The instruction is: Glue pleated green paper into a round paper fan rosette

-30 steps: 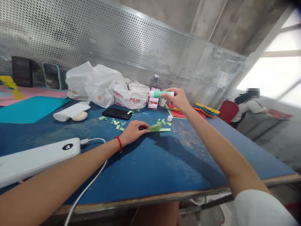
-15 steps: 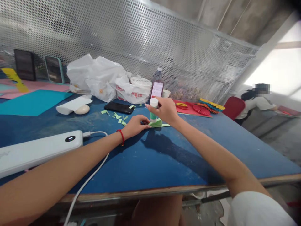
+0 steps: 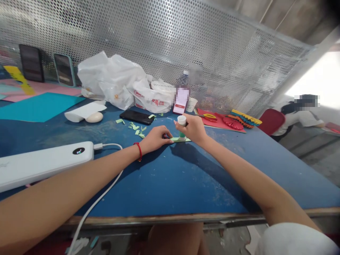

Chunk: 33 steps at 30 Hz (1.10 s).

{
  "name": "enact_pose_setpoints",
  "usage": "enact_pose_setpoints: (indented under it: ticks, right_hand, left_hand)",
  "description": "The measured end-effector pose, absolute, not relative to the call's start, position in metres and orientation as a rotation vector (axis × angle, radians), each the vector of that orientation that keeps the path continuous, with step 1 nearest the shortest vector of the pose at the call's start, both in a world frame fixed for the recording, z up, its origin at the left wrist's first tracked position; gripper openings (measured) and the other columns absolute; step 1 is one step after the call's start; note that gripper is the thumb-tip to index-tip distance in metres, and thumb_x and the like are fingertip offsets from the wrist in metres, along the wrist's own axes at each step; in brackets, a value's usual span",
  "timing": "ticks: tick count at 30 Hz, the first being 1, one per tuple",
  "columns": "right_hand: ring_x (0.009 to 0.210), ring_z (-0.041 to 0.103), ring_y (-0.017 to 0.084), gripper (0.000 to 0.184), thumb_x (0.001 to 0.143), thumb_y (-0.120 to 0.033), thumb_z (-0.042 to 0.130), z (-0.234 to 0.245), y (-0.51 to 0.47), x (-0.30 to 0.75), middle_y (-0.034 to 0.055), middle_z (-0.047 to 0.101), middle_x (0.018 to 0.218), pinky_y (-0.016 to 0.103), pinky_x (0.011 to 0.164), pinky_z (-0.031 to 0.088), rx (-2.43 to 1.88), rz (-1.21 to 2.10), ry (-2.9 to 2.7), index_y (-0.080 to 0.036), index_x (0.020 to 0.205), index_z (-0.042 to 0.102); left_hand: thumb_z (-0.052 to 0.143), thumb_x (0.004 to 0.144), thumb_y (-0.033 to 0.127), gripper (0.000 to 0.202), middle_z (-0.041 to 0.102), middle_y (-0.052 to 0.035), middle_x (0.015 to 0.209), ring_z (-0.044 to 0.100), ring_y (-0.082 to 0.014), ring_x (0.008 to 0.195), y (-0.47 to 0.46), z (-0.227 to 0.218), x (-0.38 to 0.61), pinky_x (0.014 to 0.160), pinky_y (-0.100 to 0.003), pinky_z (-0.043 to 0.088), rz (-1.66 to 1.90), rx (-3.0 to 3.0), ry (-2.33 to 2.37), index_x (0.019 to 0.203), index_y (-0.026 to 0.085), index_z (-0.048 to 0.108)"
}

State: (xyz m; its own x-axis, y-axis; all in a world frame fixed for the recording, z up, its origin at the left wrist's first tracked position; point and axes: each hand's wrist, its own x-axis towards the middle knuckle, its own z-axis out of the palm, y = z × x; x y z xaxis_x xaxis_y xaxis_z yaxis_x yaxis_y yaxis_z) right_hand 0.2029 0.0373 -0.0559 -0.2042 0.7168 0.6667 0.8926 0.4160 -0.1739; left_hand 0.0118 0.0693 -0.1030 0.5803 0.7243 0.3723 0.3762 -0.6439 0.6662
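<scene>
A glue stick (image 3: 182,121) with a white end and a green band stands nearly upright in my right hand (image 3: 195,128), whose fingers wrap round it. Its lower end meets a narrow light green paper strip (image 3: 176,140) that lies on the blue table. My left hand (image 3: 156,139), with a red string bracelet at the wrist, pinches the strip's left end against the tabletop. Small light green paper scraps (image 3: 135,127) are scattered just beyond the left hand, near a black phone (image 3: 136,117) lying flat.
A white power bank (image 3: 53,163) with a cable (image 3: 105,198) lies on the left. White plastic bags (image 3: 114,79), a propped lit phone (image 3: 181,100) and a bottle line the mesh panel. Scissors (image 3: 209,117) rest on red paper; folded paper (image 3: 247,118) lies beside. Another person sits far right.
My right hand has slid the glue stick a little to the right along the green strip. The strip's raised part now lies flatter. The left hand stays at the strip's end.
</scene>
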Motion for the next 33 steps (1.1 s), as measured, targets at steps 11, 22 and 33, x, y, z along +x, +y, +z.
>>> enact_pose_setpoints:
  ticks: [11,22,33]
  right_hand:
    - [0.056,0.040,0.012,0.038,0.085,-0.046,0.059,-0.017,0.029,0.214,-0.0014,0.048,0.058,0.028,0.058,0.025,-1.196,-0.380,-1.758,-0.021,0.062,0.043]
    - [0.055,0.033,0.010,0.044,0.088,-0.052,0.056,-0.068,0.031,0.201,-0.0046,0.040,0.055,0.026,0.054,0.025,-1.219,-0.100,-1.787,-0.021,0.062,0.037]
    - [0.056,0.032,0.010,0.042,0.085,-0.054,0.056,-0.071,0.038,0.185,-0.0048,0.037,0.056,0.026,0.056,0.025,-1.206,-0.019,-1.733,-0.022,0.064,0.039]
  left_hand:
    - [0.079,0.072,0.034,0.017,0.066,-0.0036,0.082,0.061,-0.0142,0.071,0.073,-0.105,0.012,0.066,-0.025,0.050,0.879,2.285,0.851,0.078,0.018,0.077]
    - [0.083,0.065,0.030,0.023,0.072,-0.0024,0.073,0.065,-0.0160,0.067,0.064,-0.099,0.011,0.066,-0.027,0.051,0.900,2.153,0.914,0.081,0.017,0.075]
    - [0.059,0.075,0.017,0.012,0.070,-0.0004,0.070,0.073,-0.0205,0.070,0.065,-0.088,0.011,0.066,-0.032,0.060,0.906,1.847,1.033,0.079,0.022,0.048]
